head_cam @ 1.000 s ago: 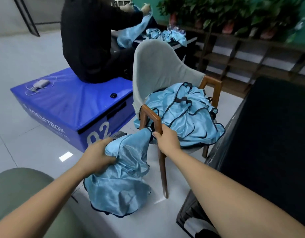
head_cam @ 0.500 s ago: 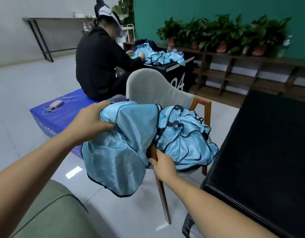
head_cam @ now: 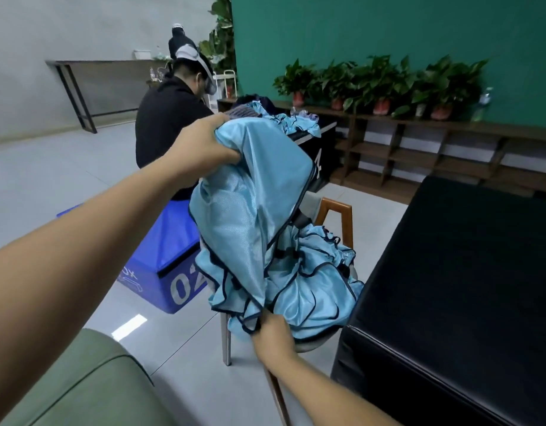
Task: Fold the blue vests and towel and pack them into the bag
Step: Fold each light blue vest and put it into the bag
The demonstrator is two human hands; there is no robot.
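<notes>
Left hand [head_cam: 204, 146], arm stretched far and raised, grips the top of a blue vest [head_cam: 250, 210]; right hand [head_cam: 273, 333], low and near, pinches its hem above the chair's [head_cam: 336, 210] vest pile [head_cam: 314, 281].

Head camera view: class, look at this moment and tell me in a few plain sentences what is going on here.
A person holds up one blue vest with both hands. The left hand has a grip on its top edge, raised high, and the right hand pinches its lower hem. More blue vests lie in a crumpled pile on the chair just behind it. The held vest is not yet folded. A second person in black sits beyond, facing away.
</notes>
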